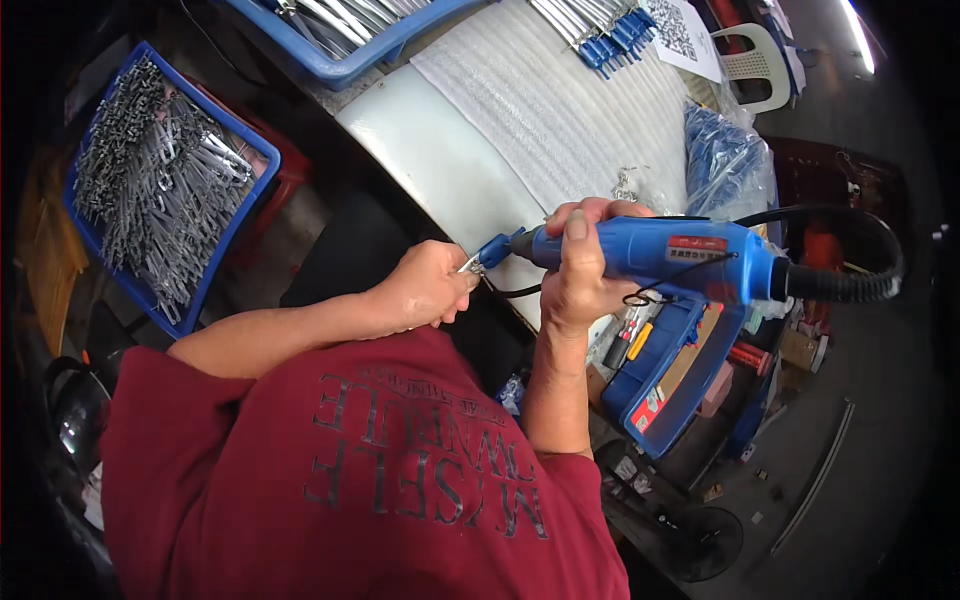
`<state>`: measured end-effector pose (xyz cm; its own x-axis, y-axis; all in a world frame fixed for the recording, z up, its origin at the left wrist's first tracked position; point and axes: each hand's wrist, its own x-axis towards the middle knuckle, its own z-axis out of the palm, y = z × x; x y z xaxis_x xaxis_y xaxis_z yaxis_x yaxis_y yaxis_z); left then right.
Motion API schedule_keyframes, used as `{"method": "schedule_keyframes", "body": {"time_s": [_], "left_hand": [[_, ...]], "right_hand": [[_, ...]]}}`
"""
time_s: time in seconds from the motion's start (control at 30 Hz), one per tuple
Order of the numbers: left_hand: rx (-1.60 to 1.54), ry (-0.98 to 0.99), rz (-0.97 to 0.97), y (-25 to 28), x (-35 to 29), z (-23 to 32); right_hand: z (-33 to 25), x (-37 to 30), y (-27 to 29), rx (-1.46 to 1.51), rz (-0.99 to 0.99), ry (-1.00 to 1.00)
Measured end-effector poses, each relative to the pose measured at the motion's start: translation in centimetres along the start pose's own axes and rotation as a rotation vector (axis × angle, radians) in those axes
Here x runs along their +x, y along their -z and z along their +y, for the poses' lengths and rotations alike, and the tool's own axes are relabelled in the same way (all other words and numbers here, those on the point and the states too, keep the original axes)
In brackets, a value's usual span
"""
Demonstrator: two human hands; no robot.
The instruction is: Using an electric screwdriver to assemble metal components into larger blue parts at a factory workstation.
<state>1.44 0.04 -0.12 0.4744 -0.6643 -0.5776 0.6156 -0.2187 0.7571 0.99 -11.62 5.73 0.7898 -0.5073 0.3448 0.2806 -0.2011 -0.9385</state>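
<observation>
My right hand is wrapped round a blue electric screwdriver, thumb on top of its body. The tool lies nearly level, its tip pointing left, and a black cable runs from its right end. My left hand is closed on a small metal part with a blue plastic end. The screwdriver's tip meets that blue end or is very close to it; I cannot tell whether they touch. Both hands are over the near edge of the white worktable.
A blue bin of metal strips stands at the left. Another blue tray sits at the back. Metal rods with blue ends lie on foam sheeting, near plastic-wrapped blue parts. A blue toolbox is at the right.
</observation>
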Motion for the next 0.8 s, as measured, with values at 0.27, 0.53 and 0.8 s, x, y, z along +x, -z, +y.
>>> {"method": "schedule_keyframes", "body": {"time_s": [0.27,0.53,0.8], "left_hand": [[0.081,-0.046,0.010,-0.1,-0.3,-1.1],[0.126,-0.175,-0.014,2.5,-2.5,0.8],[0.099,-0.767,0.246,7.3,-4.0,7.4]], "right_hand": [[-1.0,-1.5,2.0,0.329,0.120,0.026],[-2.0,-1.8,3.7,0.445,0.170,0.104],[-1.8,-2.0,3.9,0.457,0.193,0.095]]}}
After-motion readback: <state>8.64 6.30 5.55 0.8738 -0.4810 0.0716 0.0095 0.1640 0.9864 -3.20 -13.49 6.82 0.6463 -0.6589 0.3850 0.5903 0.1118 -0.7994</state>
